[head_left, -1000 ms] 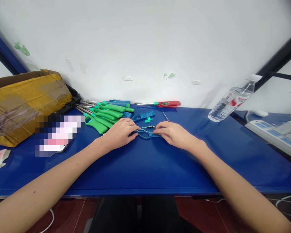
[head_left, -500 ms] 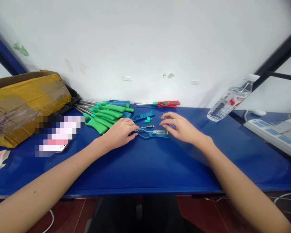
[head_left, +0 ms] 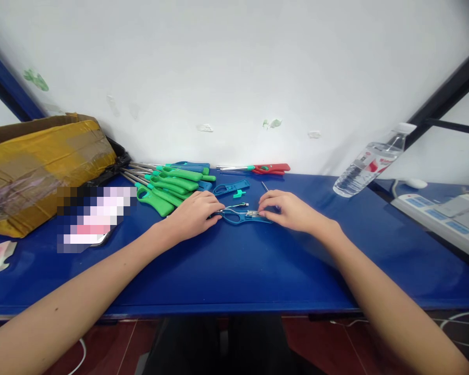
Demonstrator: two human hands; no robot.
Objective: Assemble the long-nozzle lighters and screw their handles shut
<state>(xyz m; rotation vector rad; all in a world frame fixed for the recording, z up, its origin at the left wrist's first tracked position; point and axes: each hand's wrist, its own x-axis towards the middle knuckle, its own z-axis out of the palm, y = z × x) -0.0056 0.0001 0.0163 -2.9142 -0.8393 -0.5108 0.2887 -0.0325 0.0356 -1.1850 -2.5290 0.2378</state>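
White wall (head_left: 234,78) with some peeled spots stands behind the blue table (head_left: 234,271), and from my place I see one person working there with two bare hands. Left hand (head_left: 195,213) is closed with thumb and fingers on the front end of a blue handle half (head_left: 250,219), which lies near the middle of the table, its inner side facing up. Right hand (head_left: 291,211) has its fingertips on the clear insert (head_left: 252,213) at the other end of this half; whether they grip it or only press on it, I cannot tell. Between the hands runs a pale wire (head_left: 234,207). Just beyond lie a second blue shell (head_left: 231,187) and a small green piece (head_left: 239,194). Behind the right hand one thin metal rod (head_left: 264,186) shows, partly hidden. Green lighters (head_left: 180,182) are piled near the left hand, red lighters (head_left: 273,167) rest by the wall, and a water bottle (head_left: 369,166) stands well apart, on the right side
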